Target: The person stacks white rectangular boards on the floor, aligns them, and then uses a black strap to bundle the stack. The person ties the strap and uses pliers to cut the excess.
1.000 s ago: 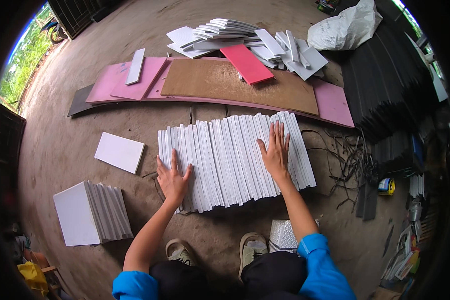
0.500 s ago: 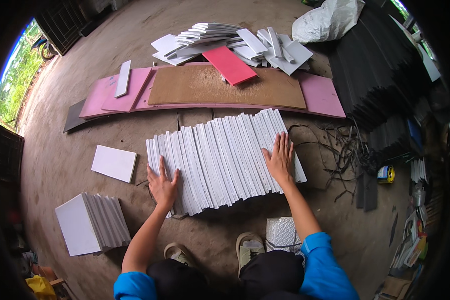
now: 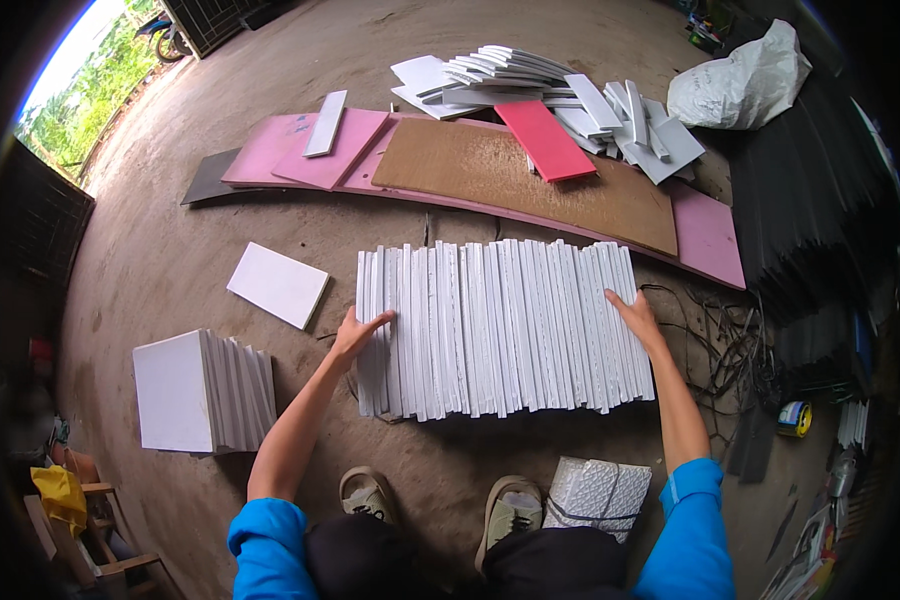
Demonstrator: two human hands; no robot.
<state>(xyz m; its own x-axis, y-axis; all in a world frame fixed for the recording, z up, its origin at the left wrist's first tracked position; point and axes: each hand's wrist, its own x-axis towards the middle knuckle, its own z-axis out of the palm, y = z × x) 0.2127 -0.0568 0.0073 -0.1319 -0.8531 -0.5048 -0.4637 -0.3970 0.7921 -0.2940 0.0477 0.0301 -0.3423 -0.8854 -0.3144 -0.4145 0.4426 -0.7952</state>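
A long row of white foam-like boards [image 3: 505, 330], stood on edge and pressed side by side, lies across the floor before me. My left hand [image 3: 355, 335] clasps its left end, thumb over the top edges and the other fingers mostly hidden down the side. At the opposite end my right hand [image 3: 636, 318] grips the same way, its thumb on top and its fingers largely out of sight. Between them the boards sit close together, their near ends slightly uneven.
Left of the row are a loose white board [image 3: 278, 285] and a smaller board stack [image 3: 175, 393]. Beyond lie a brown board [image 3: 530, 185] on pink sheets, a red board [image 3: 545, 142] and piled white pieces. Black straps [image 3: 715, 335] and a bubble-wrapped bundle [image 3: 598, 492] are at right.
Both hands have gone from resting spread on top of the row to clasping its two ends. The slanted row now looks straighter and more even. The view has shifted.
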